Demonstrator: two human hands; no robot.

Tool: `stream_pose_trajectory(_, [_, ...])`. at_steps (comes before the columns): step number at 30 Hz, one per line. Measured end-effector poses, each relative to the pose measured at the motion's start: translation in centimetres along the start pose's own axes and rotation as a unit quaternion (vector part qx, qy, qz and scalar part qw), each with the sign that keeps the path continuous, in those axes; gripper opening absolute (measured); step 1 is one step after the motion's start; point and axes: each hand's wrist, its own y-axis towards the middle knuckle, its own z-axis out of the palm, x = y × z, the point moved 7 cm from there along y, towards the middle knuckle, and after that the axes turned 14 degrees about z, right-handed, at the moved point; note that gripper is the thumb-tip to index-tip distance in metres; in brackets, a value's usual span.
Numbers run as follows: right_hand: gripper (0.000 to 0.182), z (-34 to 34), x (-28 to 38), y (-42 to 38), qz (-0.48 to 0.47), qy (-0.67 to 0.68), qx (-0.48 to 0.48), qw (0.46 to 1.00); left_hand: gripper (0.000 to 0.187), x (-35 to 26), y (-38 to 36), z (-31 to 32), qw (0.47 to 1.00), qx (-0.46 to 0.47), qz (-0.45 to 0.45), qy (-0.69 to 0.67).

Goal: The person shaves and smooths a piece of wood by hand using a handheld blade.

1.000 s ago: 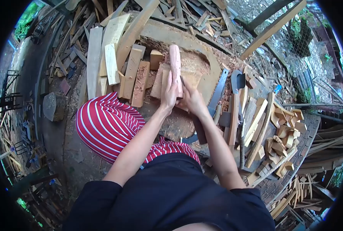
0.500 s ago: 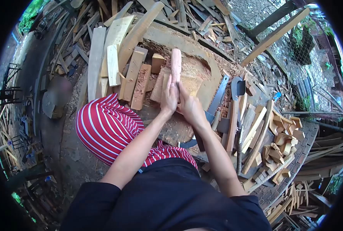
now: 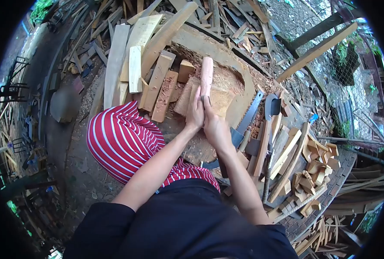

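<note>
A pinkish, rounded length of wood (image 3: 206, 74) points away from me, its far end free above the chip-covered work spot. My left hand (image 3: 195, 114) lies along its left side, fingers closed against it. From the right, my right hand (image 3: 216, 128) wraps its near end, thumb reaching up along the wood. The two hands touch, hiding that near end. Below them is a pale wooden block (image 3: 220, 103) on a larger worn slab (image 3: 239, 71). To the right lies a handsaw (image 3: 251, 111), beside a tool with a curved dark blade (image 3: 271, 106).
Wood blocks (image 3: 164, 93) and long curved boards (image 3: 164, 39) lie at the left of the slab. Small offcuts (image 3: 315, 172) are heaped at the right. Red striped cloth (image 3: 120, 142) covers my bent leg. A slanted beam (image 3: 317, 52) stands at the upper right.
The whole view has shifted slightly, so the scene sits further right. Both hands still hold the wood, with small changes in finger position.
</note>
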Motion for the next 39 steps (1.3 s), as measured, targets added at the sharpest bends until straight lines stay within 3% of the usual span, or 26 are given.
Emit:
stream_pose_trajectory(3, [0.05,-0.8,-0.7,1.2,-0.004,-0.035,-0.038,0.999,0.05,-2.6,-0.1,0.6,1.0,0.01,-0.023,-0.007])
stream_pose_trajectory(6, [0.049,-0.9,-0.5,1.7,-0.037,-0.025,-0.073,0.996,0.05,-1.1,-0.2,1.2,0.999,-0.01,-0.031,-0.031])
stream_pose_trajectory(7, [0.054,-0.6,-0.9,0.7,0.024,-0.06,-0.017,0.998,0.051,-0.8,-0.2,1.3,0.998,-0.008,-0.042,-0.037])
stream_pose_trajectory(11, [0.051,-1.2,-0.3,-0.1,-0.003,-0.112,-0.008,0.994,0.052,-0.5,-0.6,1.6,0.999,-0.026,-0.034,-0.012])
stream_pose_trajectory(12, [0.051,-0.9,-1.0,1.0,0.009,-0.115,-0.004,0.993,0.051,-1.2,-0.5,1.5,0.998,0.008,-0.065,-0.009])
stream_pose_trajectory(14, [0.047,-1.0,-1.3,2.8,0.004,-0.082,-0.047,0.996,0.051,-2.1,-0.2,1.0,0.999,-0.029,-0.023,-0.034])
stream_pose_trajectory(15, [0.047,-1.0,-0.7,1.9,0.002,-0.07,-0.038,0.997,0.05,-1.0,-0.4,1.3,0.996,-0.014,-0.076,-0.045])
stream_pose_trajectory(18, [0.047,-0.3,-0.6,-0.8,-0.008,-0.095,-0.004,0.995,0.05,-1.6,-0.2,0.4,0.997,-0.015,-0.01,0.069])
stream_pose_trajectory(20, [0.048,-0.8,-0.9,1.6,0.004,-0.084,-0.003,0.996,0.049,-3.1,-0.4,0.8,0.999,-0.014,-0.028,0.038])
stream_pose_trajectory(23, [0.048,-1.1,-1.4,1.8,-0.008,-0.061,-0.029,0.998,0.049,-2.6,-0.1,0.5,0.999,-0.037,0.017,0.022])
stream_pose_trajectory(25, [0.045,-0.8,-0.9,0.5,-0.001,-0.083,0.002,0.997,0.05,-2.7,-0.1,0.2,0.997,0.005,-0.029,0.071])
stream_pose_trajectory(28, [0.051,-1.5,-0.7,0.2,-0.022,-0.074,0.014,0.997,0.049,-3.1,-0.3,0.6,0.994,0.021,-0.1,0.036])
stream_pose_trajectory(29, [0.044,-1.8,-0.7,0.5,0.0,-0.071,0.038,0.997,0.049,-3.0,0.2,0.7,0.999,-0.018,-0.008,0.051])
stream_pose_trajectory(32, [0.043,-1.4,-1.2,0.3,0.003,-0.083,0.002,0.997,0.049,-3.3,0.3,0.9,0.997,0.011,-0.071,0.032])
stream_pose_trajectory(34, [0.043,-1.1,-1.0,0.0,0.013,-0.067,-0.001,0.998,0.049,-3.4,0.1,0.3,0.995,0.001,0.011,0.097])
stream_pose_trajectory(38, [0.044,-1.2,-1.5,-0.8,0.001,-0.056,-0.01,0.998,0.049,-3.3,0.2,0.8,0.994,0.025,-0.106,0.03])
stream_pose_trajectory(39, [0.044,-1.2,-1.2,-0.1,0.003,-0.057,-0.011,0.998,0.048,-2.3,0.3,0.9,0.999,-0.01,-0.033,0.02])
